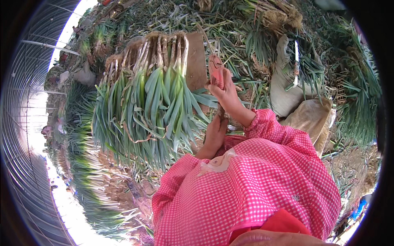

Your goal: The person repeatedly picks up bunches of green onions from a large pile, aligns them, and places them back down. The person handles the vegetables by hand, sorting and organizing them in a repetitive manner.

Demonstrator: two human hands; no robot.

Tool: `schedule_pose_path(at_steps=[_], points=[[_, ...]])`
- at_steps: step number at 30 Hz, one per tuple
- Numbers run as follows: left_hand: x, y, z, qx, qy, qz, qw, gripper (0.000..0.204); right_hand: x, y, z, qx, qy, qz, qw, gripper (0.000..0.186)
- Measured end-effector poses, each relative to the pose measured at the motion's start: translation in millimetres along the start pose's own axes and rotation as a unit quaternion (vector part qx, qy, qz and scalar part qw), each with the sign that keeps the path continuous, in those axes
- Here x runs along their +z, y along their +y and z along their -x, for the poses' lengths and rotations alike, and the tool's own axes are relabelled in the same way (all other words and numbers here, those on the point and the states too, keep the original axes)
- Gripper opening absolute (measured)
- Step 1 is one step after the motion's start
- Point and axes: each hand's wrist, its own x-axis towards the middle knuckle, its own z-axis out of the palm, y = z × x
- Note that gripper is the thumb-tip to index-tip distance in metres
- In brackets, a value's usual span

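Observation:
My right hand (pixel 223 92) is closed on a pink-red object (pixel 215 67), whose exact kind I cannot make out; a thin pale strand rises above it. Just below, my left hand (pixel 214 133) is closed round something brownish, mostly hidden between the two hands. Left of them lies a broad bundle of leeks (pixel 156 94), white shanks and roots pointing away from me, green leaves toward me. The bundle rests partly on a brown board (pixel 195 61), which shows behind my hands.
More leeks form a long row (pixel 94 172) at left and piles (pixel 357 102) at right. Pale sacks (pixel 281 94), a brown cloth (pixel 308 127) and a long narrow white object (pixel 296 57) lie right of my hands. A ribbed tunnel roof (pixel 24 123) curves along the far left.

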Motion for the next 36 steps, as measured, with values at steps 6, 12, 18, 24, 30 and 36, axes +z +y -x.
schedule_pose_path(at_steps=[6, 12, 18, 24, 30, 36], points=[[1.9, -67.8, -75.5, -0.045, -0.119, -0.078, 0.989, 0.027, 8.9, 83.7, -60.5, 0.04, -0.047, 0.205, 0.977, 0.043], [-89.5, -165.5, -162.8, -0.122, -0.128, -0.216, 0.96, 0.035, 48.7, 171.1, -88.3, 0.184, -0.251, 0.485, 0.817, 0.032], [-161.1, -230.3, -244.7, -0.076, 0.1, -0.272, 0.954, 0.04, 95.7, 220.1, -152.9, 0.209, -0.301, 0.51, 0.779, 0.029], [-159.1, -255.7, -299.4, -0.169, 0.039, -0.333, 0.927, 0.054, 118.9, 234.9, -353.2, 0.186, -0.208, 0.532, 0.8, 0.041], [-165.1, -256.8, -310.8, -0.239, 0.024, -0.254, 0.937, 0.047, 79.9, 266.1, -405.5, 0.156, -0.251, 0.619, 0.728, 0.032], [-181.3, -277.2, -339.8, -0.369, -0.048, -0.036, 0.927, 0.045, 44.3, 207.8, -206.6, 0.309, -0.431, 0.522, 0.668, 0.051]])
